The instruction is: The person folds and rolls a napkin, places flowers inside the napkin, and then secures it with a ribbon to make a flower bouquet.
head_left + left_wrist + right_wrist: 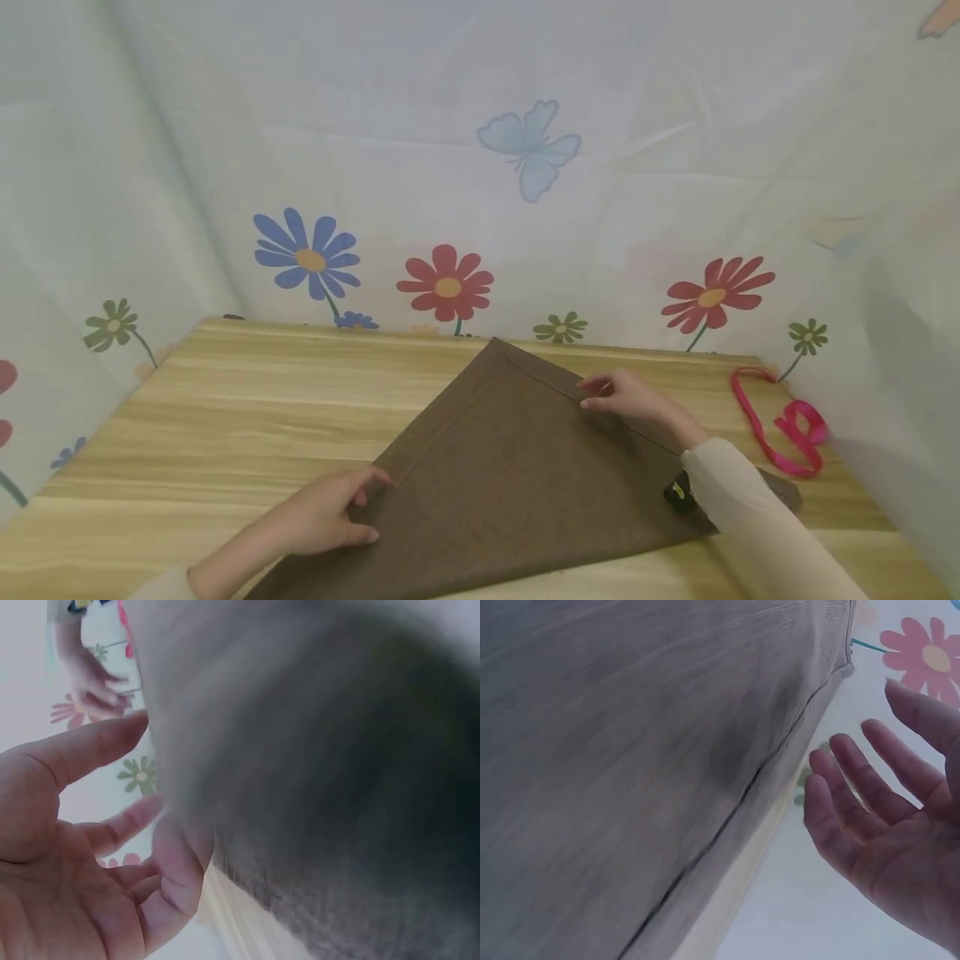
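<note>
A dark brown sheet point(495, 467) lies on the table with one corner pointing away from me. A narrow folded strip runs along its far right edge, and a crease line follows the left edge. My left hand point(326, 508) is at the left edge, thumb and fingers spread apart; in the left wrist view its bent fingers point(180, 870) reach the sheet's border. Over the right folded strip is my right hand point(626, 396), fingers loosely bent. In the right wrist view that hand point(900, 825) holds nothing and appears apart from the sheet point(630, 750).
A bright pink ribbon point(798, 442) lies in loops near the table's right edge. Against the right sleeve sits a small black object point(678, 493) with a green mark. The wood-patterned table point(247, 408) is bordered by a flower-printed curtain point(375, 158) behind and at both sides.
</note>
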The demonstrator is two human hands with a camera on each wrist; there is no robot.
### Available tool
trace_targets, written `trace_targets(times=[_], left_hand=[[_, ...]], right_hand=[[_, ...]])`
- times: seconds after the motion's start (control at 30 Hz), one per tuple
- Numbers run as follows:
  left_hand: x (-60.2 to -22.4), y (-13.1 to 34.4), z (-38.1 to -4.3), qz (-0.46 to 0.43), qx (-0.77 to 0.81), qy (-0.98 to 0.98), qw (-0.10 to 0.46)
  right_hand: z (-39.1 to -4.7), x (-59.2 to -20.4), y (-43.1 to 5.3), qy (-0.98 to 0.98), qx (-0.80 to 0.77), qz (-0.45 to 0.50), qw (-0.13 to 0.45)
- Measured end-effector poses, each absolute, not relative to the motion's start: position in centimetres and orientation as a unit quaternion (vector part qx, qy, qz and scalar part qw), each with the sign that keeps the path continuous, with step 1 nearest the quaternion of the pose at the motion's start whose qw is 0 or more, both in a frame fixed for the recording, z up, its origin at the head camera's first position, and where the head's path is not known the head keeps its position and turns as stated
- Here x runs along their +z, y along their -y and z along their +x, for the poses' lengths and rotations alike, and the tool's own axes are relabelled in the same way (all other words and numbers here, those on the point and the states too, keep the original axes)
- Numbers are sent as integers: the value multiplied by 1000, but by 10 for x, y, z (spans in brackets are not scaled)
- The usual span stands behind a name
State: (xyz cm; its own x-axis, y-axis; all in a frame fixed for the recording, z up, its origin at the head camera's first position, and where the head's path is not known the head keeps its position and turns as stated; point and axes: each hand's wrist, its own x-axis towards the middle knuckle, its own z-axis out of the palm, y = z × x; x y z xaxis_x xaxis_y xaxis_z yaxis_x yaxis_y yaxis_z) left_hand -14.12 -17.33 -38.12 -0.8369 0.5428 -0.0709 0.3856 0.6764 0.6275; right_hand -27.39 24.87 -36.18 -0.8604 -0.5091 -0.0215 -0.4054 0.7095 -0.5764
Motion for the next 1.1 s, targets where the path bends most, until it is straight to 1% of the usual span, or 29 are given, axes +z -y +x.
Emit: trace_targets(times=[0.23,0.43,0.7,0.9,1.1], left_hand=[[-388,174,-135,239,318,-908,129],[-390,177,-133,248,318,-903,146],[-389,183,-134,269,350,-877,188],[-387,187,-136,270,366,-867,205],[-387,189,-138,270,371,-864,208]], right_hand=[[-307,-370,-213,-918,-303,-238,100],[-324,-377,-195,-923,-283,-243,95],[-332,-383,-193,-912,-315,-241,106],[-337,-385,-197,-895,-336,-261,133],[-337,-377,-194,-896,-323,-276,130]])
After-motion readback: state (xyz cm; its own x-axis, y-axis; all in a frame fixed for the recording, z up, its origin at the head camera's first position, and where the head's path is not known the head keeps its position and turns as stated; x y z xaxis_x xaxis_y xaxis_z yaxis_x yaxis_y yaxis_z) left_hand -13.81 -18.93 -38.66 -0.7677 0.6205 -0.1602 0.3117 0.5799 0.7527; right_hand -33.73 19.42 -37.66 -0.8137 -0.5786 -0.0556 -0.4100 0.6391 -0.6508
